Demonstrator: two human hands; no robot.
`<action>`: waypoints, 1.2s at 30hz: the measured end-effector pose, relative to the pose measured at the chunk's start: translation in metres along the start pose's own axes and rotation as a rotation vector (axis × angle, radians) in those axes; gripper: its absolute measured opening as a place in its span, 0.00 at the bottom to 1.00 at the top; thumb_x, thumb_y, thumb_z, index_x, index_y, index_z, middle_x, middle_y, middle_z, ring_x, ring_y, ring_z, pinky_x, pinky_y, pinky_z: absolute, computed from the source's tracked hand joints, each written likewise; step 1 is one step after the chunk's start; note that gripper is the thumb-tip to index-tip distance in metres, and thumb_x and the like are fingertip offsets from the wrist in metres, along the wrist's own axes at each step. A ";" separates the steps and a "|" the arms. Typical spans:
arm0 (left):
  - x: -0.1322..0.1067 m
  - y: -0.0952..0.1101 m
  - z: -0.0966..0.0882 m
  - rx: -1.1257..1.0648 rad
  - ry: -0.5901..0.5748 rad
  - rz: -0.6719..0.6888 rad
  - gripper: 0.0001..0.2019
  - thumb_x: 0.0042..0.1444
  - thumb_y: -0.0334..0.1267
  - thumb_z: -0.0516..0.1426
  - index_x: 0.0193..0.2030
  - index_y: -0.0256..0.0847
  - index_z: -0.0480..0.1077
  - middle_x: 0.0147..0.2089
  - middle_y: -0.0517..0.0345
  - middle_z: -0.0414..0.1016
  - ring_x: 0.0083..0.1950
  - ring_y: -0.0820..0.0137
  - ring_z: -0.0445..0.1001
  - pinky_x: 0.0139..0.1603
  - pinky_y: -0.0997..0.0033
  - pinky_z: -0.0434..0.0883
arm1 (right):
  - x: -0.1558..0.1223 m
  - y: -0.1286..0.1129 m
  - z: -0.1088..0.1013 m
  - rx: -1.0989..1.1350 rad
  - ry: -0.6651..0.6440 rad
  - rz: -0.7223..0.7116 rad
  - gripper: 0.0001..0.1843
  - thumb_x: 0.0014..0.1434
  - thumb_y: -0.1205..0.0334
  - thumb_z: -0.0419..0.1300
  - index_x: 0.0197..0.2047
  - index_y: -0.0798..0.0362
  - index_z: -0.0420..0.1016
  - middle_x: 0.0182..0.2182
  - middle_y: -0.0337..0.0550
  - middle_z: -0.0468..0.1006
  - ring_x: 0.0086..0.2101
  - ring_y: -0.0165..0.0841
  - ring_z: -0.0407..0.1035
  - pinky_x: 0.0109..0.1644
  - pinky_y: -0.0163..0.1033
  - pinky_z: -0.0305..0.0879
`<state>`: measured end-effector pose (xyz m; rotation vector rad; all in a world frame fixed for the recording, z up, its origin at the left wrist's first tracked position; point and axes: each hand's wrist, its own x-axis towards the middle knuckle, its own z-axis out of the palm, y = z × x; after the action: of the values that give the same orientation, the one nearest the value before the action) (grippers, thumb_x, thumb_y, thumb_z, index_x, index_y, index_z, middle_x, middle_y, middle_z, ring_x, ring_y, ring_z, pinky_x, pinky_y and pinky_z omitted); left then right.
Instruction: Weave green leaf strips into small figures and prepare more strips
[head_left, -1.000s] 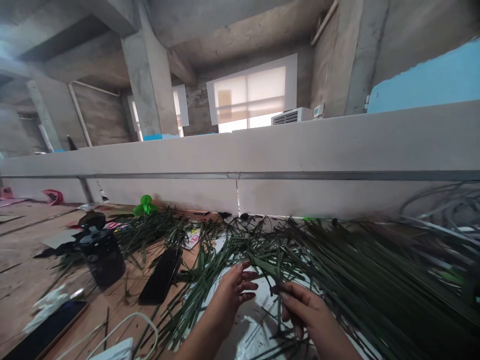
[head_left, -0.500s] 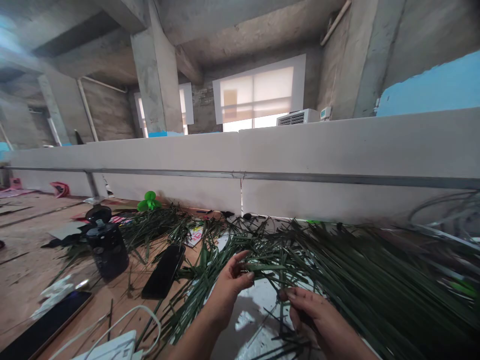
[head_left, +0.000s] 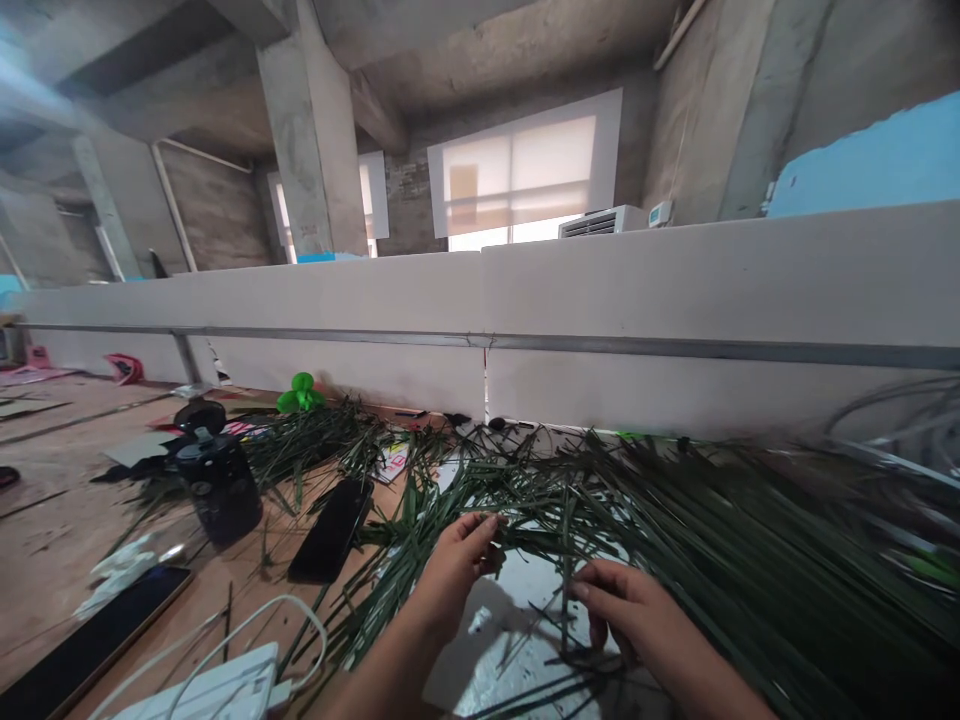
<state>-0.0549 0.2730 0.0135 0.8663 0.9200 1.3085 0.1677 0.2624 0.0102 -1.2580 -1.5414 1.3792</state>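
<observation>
My left hand (head_left: 463, 560) is closed, thumb and forefinger pinched at the end of a dark green leaf strip (head_left: 536, 543) that runs off to the right. My right hand (head_left: 630, 605) is also closed, its fingertips against an upright narrow leaf strip (head_left: 565, 575). Both hands are over a white, shiny surface (head_left: 491, 640), with more loose strips crossing it below the right hand. Whether either hand has anything else between its fingers is hidden. A thick heap of long green strips (head_left: 750, 550) lies to the right.
On the left stand a dark bottle (head_left: 221, 490) with its lid up and a black phone (head_left: 330, 530). Nearer are another phone (head_left: 97, 640), crumpled white tissue (head_left: 124, 570) and a white charger (head_left: 217, 685) with its cable. A white partition (head_left: 360, 370) runs behind, near a green toy (head_left: 300, 393).
My left fingers, spread apart before, have closed together on a strip. My right hand has shifted slightly, its fingers still near the upright strip. The view has tilted a little.
</observation>
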 end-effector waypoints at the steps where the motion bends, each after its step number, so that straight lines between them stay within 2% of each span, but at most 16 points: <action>1: 0.000 0.000 0.000 -0.010 0.005 -0.003 0.25 0.41 0.54 0.72 0.39 0.35 0.78 0.30 0.60 0.70 0.28 0.76 0.63 0.33 0.73 0.61 | 0.001 0.002 -0.001 -0.001 -0.002 0.002 0.19 0.50 0.44 0.63 0.29 0.54 0.74 0.15 0.37 0.73 0.14 0.24 0.52 0.19 0.33 0.44; 8: 0.004 -0.004 -0.002 -0.074 0.055 -0.028 0.26 0.35 0.52 0.74 0.35 0.35 0.76 0.28 0.61 0.70 0.26 0.77 0.61 0.31 0.73 0.61 | 0.006 0.012 -0.002 0.055 0.039 0.023 0.21 0.49 0.40 0.63 0.27 0.52 0.71 0.14 0.36 0.72 0.12 0.24 0.51 0.18 0.33 0.41; 13: 0.005 -0.005 -0.002 -0.078 0.067 -0.044 0.26 0.34 0.52 0.74 0.33 0.37 0.73 0.28 0.61 0.71 0.25 0.79 0.62 0.30 0.75 0.62 | 0.008 0.011 -0.003 0.106 0.045 0.001 0.23 0.49 0.39 0.64 0.26 0.52 0.71 0.15 0.36 0.71 0.13 0.24 0.52 0.18 0.32 0.43; 15: 0.003 -0.004 -0.002 -0.069 0.055 -0.049 0.26 0.37 0.53 0.73 0.37 0.37 0.74 0.30 0.60 0.73 0.25 0.77 0.65 0.31 0.74 0.64 | 0.008 0.008 -0.004 0.124 0.062 -0.023 0.22 0.48 0.40 0.65 0.28 0.53 0.73 0.15 0.36 0.71 0.13 0.24 0.53 0.19 0.32 0.45; 18: -0.001 -0.003 -0.001 -0.059 0.018 -0.069 0.29 0.45 0.52 0.70 0.50 0.39 0.73 0.36 0.56 0.76 0.29 0.72 0.73 0.34 0.70 0.68 | 0.006 0.005 -0.006 0.117 0.111 -0.081 0.21 0.48 0.42 0.66 0.31 0.54 0.77 0.17 0.36 0.72 0.15 0.25 0.55 0.20 0.33 0.48; 21: -0.006 -0.003 0.001 -0.053 -0.011 -0.094 0.34 0.49 0.52 0.68 0.60 0.42 0.66 0.43 0.51 0.77 0.39 0.63 0.79 0.38 0.67 0.71 | 0.002 0.004 -0.008 0.047 0.172 -0.139 0.20 0.49 0.45 0.66 0.35 0.53 0.80 0.21 0.38 0.74 0.18 0.28 0.59 0.21 0.34 0.53; 24: -0.007 -0.004 0.002 -0.022 0.012 -0.112 0.38 0.50 0.52 0.67 0.64 0.40 0.60 0.50 0.44 0.77 0.47 0.58 0.79 0.38 0.66 0.72 | -0.003 0.003 -0.009 -0.028 0.227 -0.186 0.18 0.51 0.46 0.66 0.37 0.52 0.82 0.24 0.40 0.75 0.22 0.31 0.62 0.24 0.35 0.57; 27: -0.006 -0.008 0.001 0.033 0.069 -0.165 0.40 0.50 0.53 0.66 0.65 0.41 0.56 0.48 0.45 0.76 0.42 0.60 0.80 0.30 0.70 0.69 | -0.006 0.003 -0.008 -0.074 0.272 -0.232 0.17 0.53 0.47 0.65 0.37 0.51 0.83 0.26 0.41 0.76 0.25 0.33 0.63 0.26 0.35 0.58; 30: -0.006 -0.009 0.002 0.078 0.044 -0.210 0.37 0.50 0.57 0.65 0.62 0.43 0.58 0.42 0.52 0.77 0.33 0.63 0.80 0.23 0.75 0.64 | -0.006 0.002 -0.007 -0.072 0.305 -0.246 0.17 0.52 0.46 0.66 0.37 0.50 0.83 0.26 0.41 0.76 0.25 0.33 0.63 0.26 0.35 0.58; 33: -0.008 -0.006 0.006 0.071 -0.016 -0.242 0.32 0.51 0.59 0.63 0.56 0.42 0.63 0.39 0.52 0.78 0.30 0.67 0.79 0.21 0.76 0.62 | -0.006 0.003 -0.007 -0.028 0.327 -0.231 0.18 0.50 0.45 0.67 0.37 0.50 0.83 0.25 0.40 0.74 0.24 0.33 0.62 0.25 0.35 0.58; 36: -0.010 -0.003 0.009 0.026 -0.064 -0.221 0.29 0.52 0.57 0.63 0.54 0.40 0.66 0.38 0.50 0.80 0.30 0.68 0.78 0.23 0.76 0.64 | -0.006 0.002 -0.007 0.000 0.330 -0.225 0.18 0.50 0.45 0.67 0.37 0.51 0.83 0.25 0.40 0.75 0.24 0.33 0.63 0.25 0.35 0.59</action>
<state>-0.0460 0.2625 0.0150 0.7976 0.9553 1.0751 0.1758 0.2589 0.0100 -1.2014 -1.4021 0.9741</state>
